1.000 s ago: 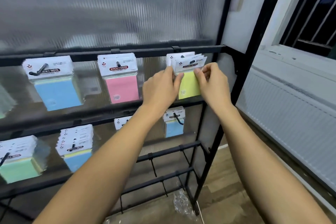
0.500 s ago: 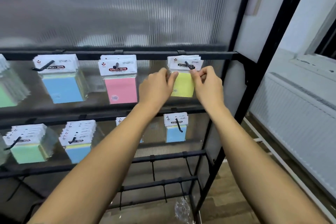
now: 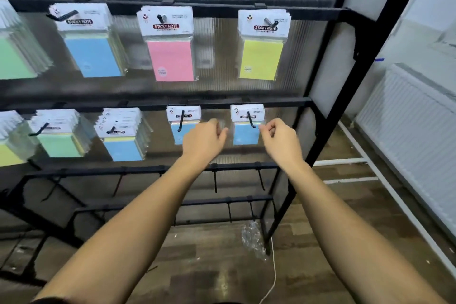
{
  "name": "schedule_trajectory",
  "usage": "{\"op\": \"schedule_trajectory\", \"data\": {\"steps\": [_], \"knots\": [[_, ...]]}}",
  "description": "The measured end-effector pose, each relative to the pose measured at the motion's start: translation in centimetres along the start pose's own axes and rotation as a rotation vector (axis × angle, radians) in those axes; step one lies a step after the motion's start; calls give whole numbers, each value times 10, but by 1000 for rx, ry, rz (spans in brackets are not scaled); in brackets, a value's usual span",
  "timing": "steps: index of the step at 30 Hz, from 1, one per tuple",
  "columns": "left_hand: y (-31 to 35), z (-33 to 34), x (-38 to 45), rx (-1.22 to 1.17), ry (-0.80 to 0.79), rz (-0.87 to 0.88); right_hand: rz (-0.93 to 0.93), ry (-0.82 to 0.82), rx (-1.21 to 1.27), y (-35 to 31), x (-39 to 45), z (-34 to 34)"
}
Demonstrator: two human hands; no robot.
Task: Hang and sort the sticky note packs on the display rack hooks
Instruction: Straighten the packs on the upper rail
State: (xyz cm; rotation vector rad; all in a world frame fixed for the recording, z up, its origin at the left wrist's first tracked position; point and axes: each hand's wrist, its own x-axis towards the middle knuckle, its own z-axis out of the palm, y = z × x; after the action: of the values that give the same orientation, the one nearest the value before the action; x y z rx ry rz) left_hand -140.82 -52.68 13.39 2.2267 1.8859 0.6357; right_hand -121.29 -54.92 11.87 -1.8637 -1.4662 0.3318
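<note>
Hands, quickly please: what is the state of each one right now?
Left hand: fingers loosely curled, holding nothing.
Right hand: fingers loosely curled, holding nothing.

Both hands, left (image 3: 202,142) and right (image 3: 280,140), hover loosely curled, empty.

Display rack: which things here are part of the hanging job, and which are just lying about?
Job: yellow packs, pink packs, blue packs and green packs on the display rack; bare hooks on the lower bars; left hand and right hand, holding nothing.

Lying about: crumpled plastic wrap, white cord, radiator.
</note>
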Motion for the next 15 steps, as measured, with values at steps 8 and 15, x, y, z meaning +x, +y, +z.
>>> {"op": "schedule_trajectory", "data": {"steps": [8,15], "knots": [[-55,13,-10,77,30,-277,144,-150,-74,5,-3,34],[-82,13,0,95,35,-419,251,-260,-8,3,1,47]]}}
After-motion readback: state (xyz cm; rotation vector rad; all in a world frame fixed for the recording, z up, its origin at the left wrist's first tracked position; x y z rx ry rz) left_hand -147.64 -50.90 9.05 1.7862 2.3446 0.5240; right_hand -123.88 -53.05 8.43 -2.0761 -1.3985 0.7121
